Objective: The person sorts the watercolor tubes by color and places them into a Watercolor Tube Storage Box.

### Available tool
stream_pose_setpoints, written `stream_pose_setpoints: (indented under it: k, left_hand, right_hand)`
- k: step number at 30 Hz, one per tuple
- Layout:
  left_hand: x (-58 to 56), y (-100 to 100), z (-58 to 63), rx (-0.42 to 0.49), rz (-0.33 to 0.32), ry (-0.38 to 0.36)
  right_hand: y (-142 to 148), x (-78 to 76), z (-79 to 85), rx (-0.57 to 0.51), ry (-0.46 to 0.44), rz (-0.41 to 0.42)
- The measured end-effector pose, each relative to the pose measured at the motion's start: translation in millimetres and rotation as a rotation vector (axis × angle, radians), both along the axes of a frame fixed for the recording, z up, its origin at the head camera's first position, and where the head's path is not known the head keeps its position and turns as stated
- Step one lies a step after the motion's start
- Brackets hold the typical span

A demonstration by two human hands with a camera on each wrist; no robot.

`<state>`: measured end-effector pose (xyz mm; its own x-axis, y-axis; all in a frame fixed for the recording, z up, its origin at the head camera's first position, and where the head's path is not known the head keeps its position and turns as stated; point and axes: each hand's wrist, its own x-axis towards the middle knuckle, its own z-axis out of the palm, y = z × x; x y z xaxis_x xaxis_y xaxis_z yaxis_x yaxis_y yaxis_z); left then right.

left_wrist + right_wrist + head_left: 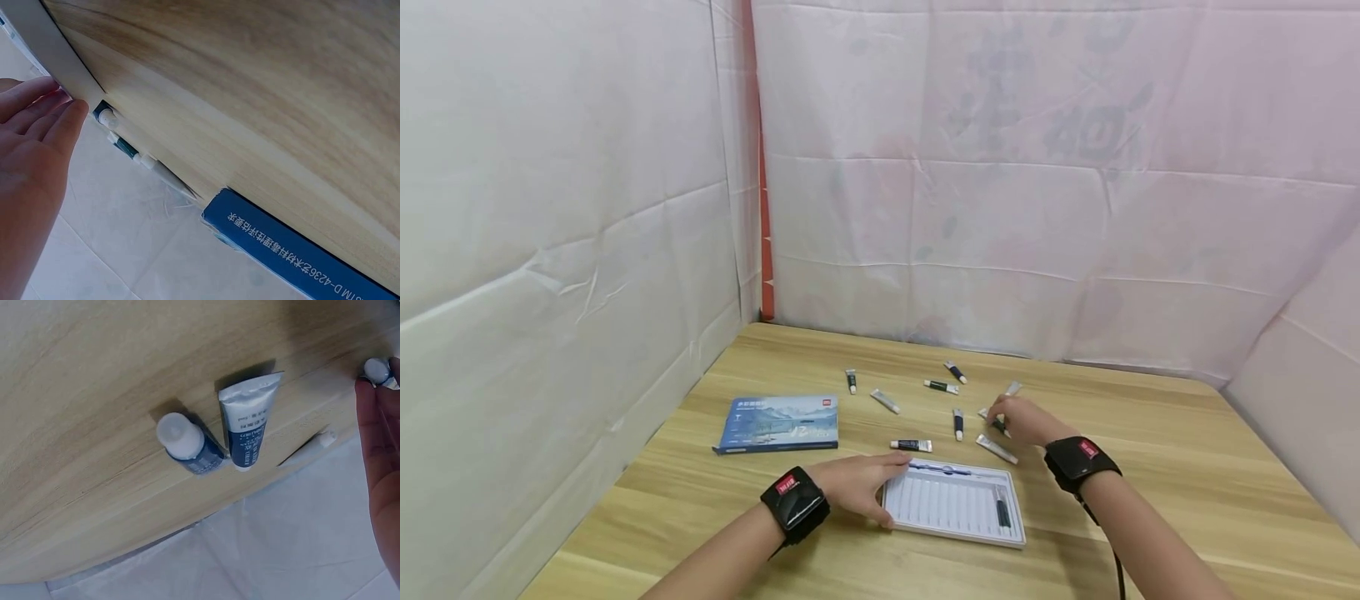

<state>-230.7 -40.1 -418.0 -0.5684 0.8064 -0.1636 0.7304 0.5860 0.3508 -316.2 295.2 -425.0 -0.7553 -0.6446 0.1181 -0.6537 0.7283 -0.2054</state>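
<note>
free lane: bare tabletop (1217,467) right of the right hand (1026,419). obstacles: scattered tubes (958,425) beyond the white tray (940,505); blue box (782,425) at their left.

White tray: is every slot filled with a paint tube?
No, most slots in the white tray lie bare, left of a green paint tube.

Right hand (384,447) pinches white-capped tube (377,370); two blue-labelled paint tubes (250,422) lie apart from it on wood-grain tabletop (81,425).
</note>
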Motion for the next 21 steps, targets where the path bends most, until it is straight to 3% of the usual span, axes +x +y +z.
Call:
stream_pose_setpoints:
  k: [11,21]
  left_hand:
    - [0.3,-0.9,0.3,0.004,0.003,-0.006]
    - [1.5,-0.9,1.6,0.005,-0.006,0.014]
  right_hand:
    - [-0.2,-2.9,-5.5,-0.001,0.017,-0.080]
    - [-1.5,-4.3,-12.2,-0.018,0.049,-0.075]
